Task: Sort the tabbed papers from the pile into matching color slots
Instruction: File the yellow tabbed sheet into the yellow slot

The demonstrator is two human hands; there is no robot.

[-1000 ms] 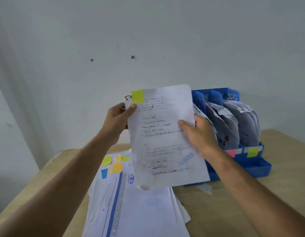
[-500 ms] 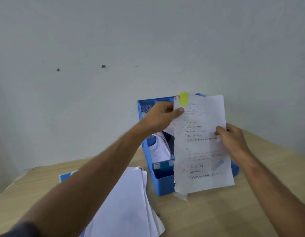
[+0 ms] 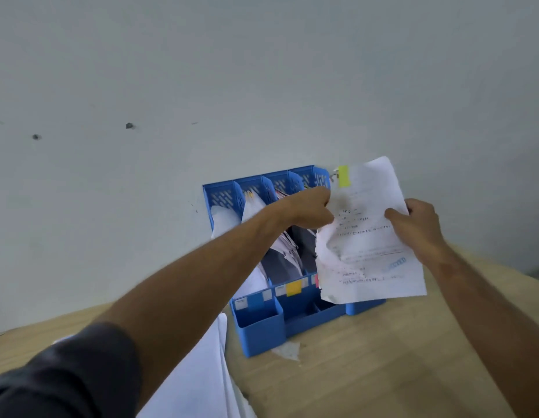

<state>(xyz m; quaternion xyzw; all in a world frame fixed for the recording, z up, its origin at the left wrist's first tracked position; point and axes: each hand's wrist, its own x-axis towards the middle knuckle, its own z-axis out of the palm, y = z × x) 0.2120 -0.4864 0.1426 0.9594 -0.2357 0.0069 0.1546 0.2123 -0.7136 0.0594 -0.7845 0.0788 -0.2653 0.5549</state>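
A crumpled white sheet (image 3: 371, 236) with a yellow tab (image 3: 343, 175) is gripped by curled fingers of both the left hand (image 3: 307, 211) and right hand (image 3: 417, 226), before the perforated blue plastic organizer (image 3: 262, 321) on the wooden worktop (image 3: 368, 372).

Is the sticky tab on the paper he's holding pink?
No, the tab at the top of the held paper is yellow-green, not pink.

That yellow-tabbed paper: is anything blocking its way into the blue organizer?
Nothing visible blocks it. Both hands, left hand and right hand, hold the yellow-tabbed paper before the blue organizer's right end; the paper itself hides the slot there.
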